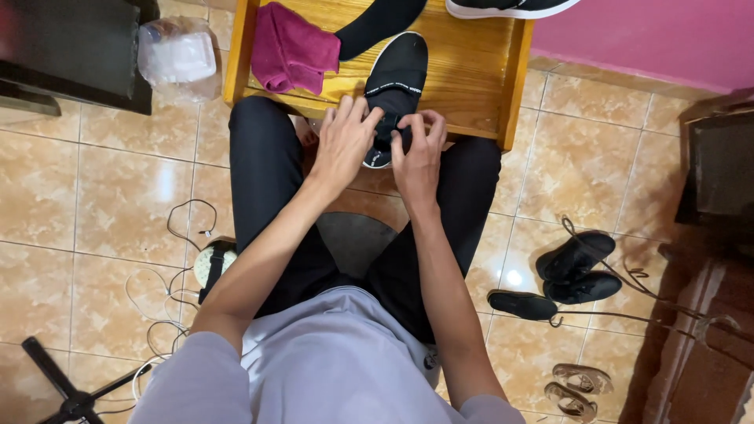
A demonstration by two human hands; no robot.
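Note:
A black slip-on shoe with a white sole edge [399, 72] lies on a low wooden table [479, 86], its heel hanging over the near edge. My left hand [343, 145] and my right hand [418, 153] both pinch the dark material at the shoe's opening, fingers curled in from either side. A black insole [379, 25] lies beside the shoe, and a magenta cloth [292, 49] sits bunched at the table's left. Another black shoe with a white sole [510, 8] shows at the table's far edge.
I sit with dark-trousered knees against the table. On the tiled floor lie black shoes with loose laces [577, 267], an insole [522, 305], sandals [577, 389], white cables [169, 298], a tripod leg [71, 392] and a clear plastic bag [179, 56].

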